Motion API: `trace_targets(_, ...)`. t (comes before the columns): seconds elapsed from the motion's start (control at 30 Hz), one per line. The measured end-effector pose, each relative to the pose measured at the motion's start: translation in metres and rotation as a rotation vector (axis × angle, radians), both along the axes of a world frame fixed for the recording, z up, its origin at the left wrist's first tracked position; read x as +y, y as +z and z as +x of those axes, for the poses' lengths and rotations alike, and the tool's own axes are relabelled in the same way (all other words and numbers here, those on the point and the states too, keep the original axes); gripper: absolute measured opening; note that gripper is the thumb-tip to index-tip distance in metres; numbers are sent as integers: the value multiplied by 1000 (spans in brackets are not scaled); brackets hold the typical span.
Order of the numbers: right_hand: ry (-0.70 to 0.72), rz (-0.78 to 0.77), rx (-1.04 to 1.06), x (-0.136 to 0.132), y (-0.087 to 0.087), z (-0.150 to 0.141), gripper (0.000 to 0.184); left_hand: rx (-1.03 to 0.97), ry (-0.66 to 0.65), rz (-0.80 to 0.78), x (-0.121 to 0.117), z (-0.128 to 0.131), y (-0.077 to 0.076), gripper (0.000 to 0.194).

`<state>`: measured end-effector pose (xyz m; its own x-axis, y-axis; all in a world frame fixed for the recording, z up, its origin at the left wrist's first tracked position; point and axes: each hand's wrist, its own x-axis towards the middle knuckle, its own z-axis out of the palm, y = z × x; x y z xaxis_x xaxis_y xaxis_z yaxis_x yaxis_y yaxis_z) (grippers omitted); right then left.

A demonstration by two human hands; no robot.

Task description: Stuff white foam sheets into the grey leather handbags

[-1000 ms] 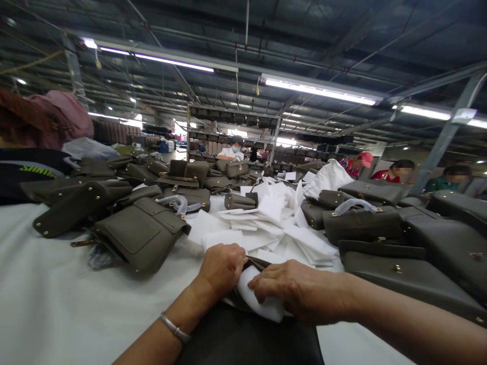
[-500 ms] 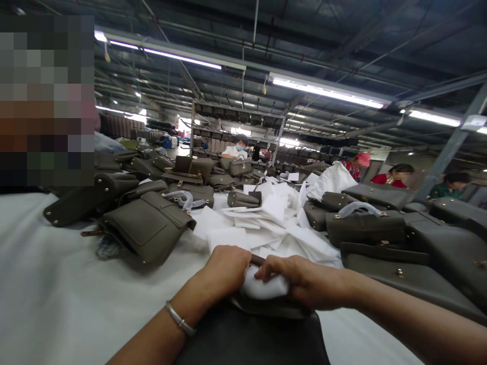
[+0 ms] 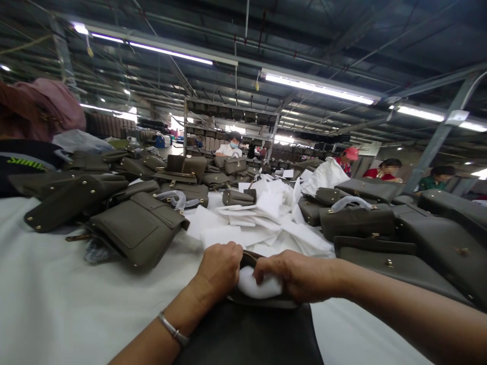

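Note:
In front of me stands a dark olive handbag (image 3: 253, 329), its mouth pulled partly apart. My left hand (image 3: 222, 268), closed, pinches the left side of the bag's rim. My right hand (image 3: 297, 276) is curled at the right side of the opening, its fingers bent over a white foam sheet (image 3: 261, 285) that lies folded in the mouth. Part of the foam is hidden inside the bag, and so are some right fingertips. Just beyond the bag spreads a heap of white foam sheets (image 3: 262, 218).
Several olive handbags (image 3: 137, 228) lie to the left, and more handbags (image 3: 399, 274) are piled at the right. White cloth (image 3: 45, 304) covers the table. A masked person (image 3: 230, 147) works across it, with other people at the far right.
The bag's mouth is wider, showing more of its dark inside around the foam. Both hands keep their places on it. My view has shifted slightly to the right.

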<state>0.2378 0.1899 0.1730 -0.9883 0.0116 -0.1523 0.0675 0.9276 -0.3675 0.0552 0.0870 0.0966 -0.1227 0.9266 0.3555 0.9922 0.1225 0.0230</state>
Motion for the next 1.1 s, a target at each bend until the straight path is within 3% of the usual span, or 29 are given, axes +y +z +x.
trace_targets(0.2,-181,165,-209,3,15,-32,47,-14,-5,0,-3,4,-1,24)
trace_targets(0.37,-160,649,-194,-10,10,-49,36,-42,0,-32,-6,1,7,23)
trace_targets(0.43,-102,757,-135,-13,2,-47,33,-67,17,-38,-7,-2,10,22)
trace_targets(0.53,4,748,-89,-13,-2,-43,29,-99,12,-36,-8,-5,12,19)
trace_targets(0.63,92,693,-269,-13,8,-51,26,-125,-11,-25,-9,-4,13,15)
trace_targets(0.73,113,744,-424,-20,14,-68,19,-147,-6,-3,-11,-3,12,16)
trace_targets(0.9,47,774,-423,-26,-1,-78,16,-167,-40,24,-13,-6,6,15)
trace_targets(1.0,-42,752,-363,-15,-5,-64,23,-180,-79,66,-13,-8,3,14)
trace_targets(1.1,-167,710,-278,-4,0,-43,42,-185,-125,123,-12,-11,2,12)
